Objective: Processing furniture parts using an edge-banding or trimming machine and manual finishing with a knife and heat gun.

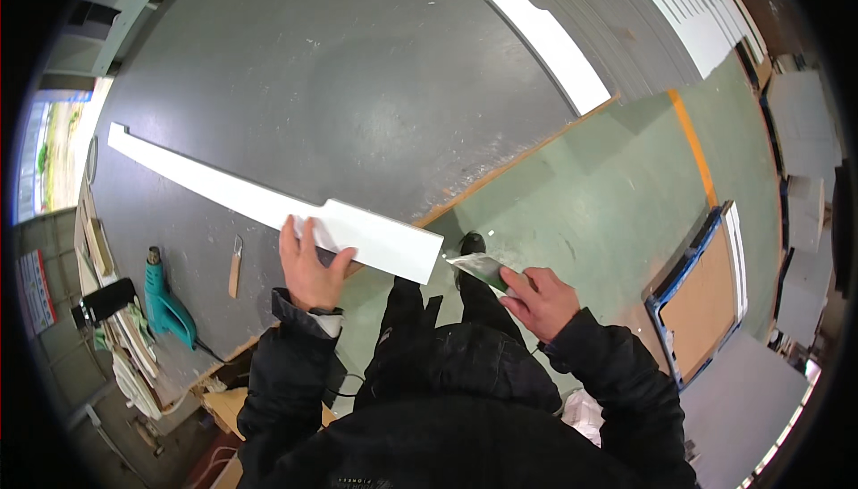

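Black and bulky, the jacket (429, 435) is filling the near foreground, its sleeves (288, 377) reaching toward the grey desk (357, 87). A long white panel (384, 237) is lying aslant on that desk, its wide end jutting past the edge, above the wearer's legs (405, 306). The left hand (313, 273) is resting on the panel, its fingers spread apart and seemingly pressing rather than gripping. The right hand (542, 301) is holding a flat-bladed scraper (483, 268), fingers clamped on it, and the blade is pointing at the panel's wide end; whether they are touching, I am not able to tell. Because that end is hanging unsupported, a firm push there could be tilting or swivelling the panel if the left hand is bearing too lightly. Too steep a blade could be gouging the white surface or chipping the corner, and a slip could be sending the tip toward the legs below.
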A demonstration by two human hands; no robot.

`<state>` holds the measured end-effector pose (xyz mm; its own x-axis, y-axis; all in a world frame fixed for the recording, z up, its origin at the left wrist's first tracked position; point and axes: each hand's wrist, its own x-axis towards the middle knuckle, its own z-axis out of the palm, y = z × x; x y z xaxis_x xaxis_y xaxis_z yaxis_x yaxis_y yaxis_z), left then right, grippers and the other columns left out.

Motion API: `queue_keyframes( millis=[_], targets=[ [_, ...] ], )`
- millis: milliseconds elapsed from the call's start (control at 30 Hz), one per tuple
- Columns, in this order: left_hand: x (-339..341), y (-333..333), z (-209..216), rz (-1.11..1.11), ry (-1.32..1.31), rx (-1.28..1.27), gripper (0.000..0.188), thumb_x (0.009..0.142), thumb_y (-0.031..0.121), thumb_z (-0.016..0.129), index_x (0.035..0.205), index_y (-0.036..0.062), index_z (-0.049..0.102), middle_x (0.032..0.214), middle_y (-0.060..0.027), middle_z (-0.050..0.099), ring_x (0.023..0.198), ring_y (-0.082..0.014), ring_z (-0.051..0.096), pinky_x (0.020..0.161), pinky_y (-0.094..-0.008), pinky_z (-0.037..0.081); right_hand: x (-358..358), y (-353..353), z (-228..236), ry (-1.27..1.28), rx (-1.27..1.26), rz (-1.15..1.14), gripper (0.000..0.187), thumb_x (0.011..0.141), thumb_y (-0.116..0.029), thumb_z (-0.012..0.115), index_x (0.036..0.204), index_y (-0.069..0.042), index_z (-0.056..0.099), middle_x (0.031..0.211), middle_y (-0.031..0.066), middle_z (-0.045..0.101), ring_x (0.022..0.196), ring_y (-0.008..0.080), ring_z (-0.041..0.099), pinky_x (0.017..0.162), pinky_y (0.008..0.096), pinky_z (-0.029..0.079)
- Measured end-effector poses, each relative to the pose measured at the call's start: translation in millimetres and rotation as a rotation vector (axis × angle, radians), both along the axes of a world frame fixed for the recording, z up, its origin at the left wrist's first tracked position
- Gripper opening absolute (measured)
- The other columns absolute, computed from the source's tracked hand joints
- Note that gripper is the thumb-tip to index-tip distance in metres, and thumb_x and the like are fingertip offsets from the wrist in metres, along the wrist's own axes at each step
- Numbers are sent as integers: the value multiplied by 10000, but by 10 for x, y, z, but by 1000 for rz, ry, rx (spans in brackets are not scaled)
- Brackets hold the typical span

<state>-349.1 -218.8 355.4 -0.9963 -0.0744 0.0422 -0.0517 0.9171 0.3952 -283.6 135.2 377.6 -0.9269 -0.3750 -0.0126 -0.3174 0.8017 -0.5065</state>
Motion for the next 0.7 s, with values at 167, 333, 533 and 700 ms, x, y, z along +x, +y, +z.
queue_keyframes(
  millis=[167, 333, 533, 700],
  targets=[
    [85, -25, -113, 152, -86, 22, 812, 695, 282, 843, 1310, -108, 484, 1462, -296, 366, 1386, -418, 328, 1108, -413, 339, -317, -107, -87, 4, -1, 111, 445, 824, -227, 736, 1231, -122, 589, 894, 83, 552, 793, 253, 588, 624, 366, 517],
    [92, -34, -97, 161, -94, 84, 836, 665, 303, 871, 1287, -120, 504, 1447, -307, 382, 1384, -413, 344, 1093, -402, 365, -386, -105, -193, -3, 6, 126, 461, 816, -232, 743, 1242, -131, 596, 907, 81, 542, 784, 245, 586, 610, 369, 515],
    [149, -81, -135, 112, -88, 68, 844, 663, 353, 867, 1271, -119, 520, 1440, -319, 378, 1380, -421, 344, 1076, -404, 385, -511, -226, -216, -21, 17, 192, 449, 816, -227, 741, 1235, -137, 608, 947, 87, 547, 799, 254, 597, 598, 370, 520],
    [163, -95, -184, 61, -7, 105, 843, 654, 340, 869, 1271, -116, 518, 1426, -332, 386, 1361, -447, 361, 1064, -418, 400, -886, -696, -251, -11, -4, 248, 418, 823, -220, 732, 1218, -135, 622, 958, 93, 559, 806, 278, 605, 604, 385, 521]
  ],
)
